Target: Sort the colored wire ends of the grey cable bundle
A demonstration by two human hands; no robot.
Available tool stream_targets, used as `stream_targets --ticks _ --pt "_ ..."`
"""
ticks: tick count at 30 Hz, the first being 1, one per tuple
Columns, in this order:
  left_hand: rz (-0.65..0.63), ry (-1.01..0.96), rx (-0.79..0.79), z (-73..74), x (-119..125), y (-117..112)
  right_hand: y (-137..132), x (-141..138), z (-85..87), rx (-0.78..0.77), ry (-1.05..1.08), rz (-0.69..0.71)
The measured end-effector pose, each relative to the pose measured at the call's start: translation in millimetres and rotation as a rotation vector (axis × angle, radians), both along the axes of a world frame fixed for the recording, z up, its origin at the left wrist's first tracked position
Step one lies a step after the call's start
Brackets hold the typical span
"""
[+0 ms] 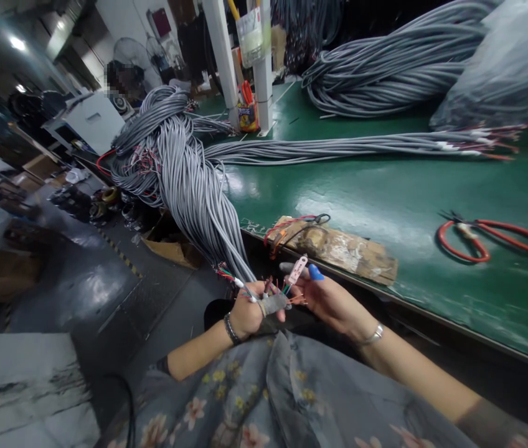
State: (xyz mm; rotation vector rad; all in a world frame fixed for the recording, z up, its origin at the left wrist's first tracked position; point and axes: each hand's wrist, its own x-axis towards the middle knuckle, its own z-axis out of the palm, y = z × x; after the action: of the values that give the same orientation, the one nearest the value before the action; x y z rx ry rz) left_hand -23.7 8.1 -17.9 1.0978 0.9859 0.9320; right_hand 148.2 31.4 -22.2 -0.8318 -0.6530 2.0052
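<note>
My left hand (251, 311) is closed around the ends of several grey cables, and a grey cover sits on one finger. From these ends fan out thin coloured wires (287, 287), some with bare copper tips. Close beside them, my right hand (332, 302) has its fingers bent about a small pale tag (298, 271) with a hole and reddish marks. One of its digits wears a blue cover, another a grey one. The exact contact between tag and fingers is partly hidden. A thick bundle of grey cables (198, 186) hangs over the table edge down to my left hand.
The green table (385, 193) bears a worn wooden board (352, 252) at its near edge and red-handled pliers (467, 239) to the right. Behind lie a long cable bundle (329, 149), a large cable coil (399, 62) and a plastic bag (507, 74). White posts (264, 74) rise at the back.
</note>
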Motion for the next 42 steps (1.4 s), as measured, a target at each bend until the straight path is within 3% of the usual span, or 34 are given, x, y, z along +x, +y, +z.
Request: stream_targets --ticks 2,6,8,13,17,23,30,33,36,42 --pt "-0.025 0.032 0.002 4.0 2 3 2 -2 3.2 0.066 -0.079 -0.020" --pt "-0.026 0.043 0.006 5.8 8 7 1 -6 -0.3 0.242 -0.371 -0.258" --pt "-0.017 0.043 0.007 4.0 10 8 1 -7 -5.2 0.286 -0.414 -0.307" --pt "0.001 0.038 -0.004 -1.7 11 10 7 -11 -14.9 0.153 -0.062 -0.154" --pt "-0.017 0.060 0.002 -4.7 10 11 10 -14 -17.3 0.062 0.066 -0.170" --pt "-0.054 0.111 0.005 -2.7 9 11 9 -15 -17.2 0.022 0.121 -0.196" --pt "-0.055 0.173 -0.007 22.7 9 1 5 -10 -11.3 -0.015 0.190 -0.114" --pt "-0.021 0.190 0.019 28.7 9 -3 3 -10 -7.3 0.009 0.173 -0.152" --pt "0.012 0.195 0.037 27.3 10 -3 2 -11 -5.8 0.011 0.145 -0.197" --pt "0.028 0.177 0.067 15.7 16 2 2 -12 -10.1 0.016 0.135 -0.149"
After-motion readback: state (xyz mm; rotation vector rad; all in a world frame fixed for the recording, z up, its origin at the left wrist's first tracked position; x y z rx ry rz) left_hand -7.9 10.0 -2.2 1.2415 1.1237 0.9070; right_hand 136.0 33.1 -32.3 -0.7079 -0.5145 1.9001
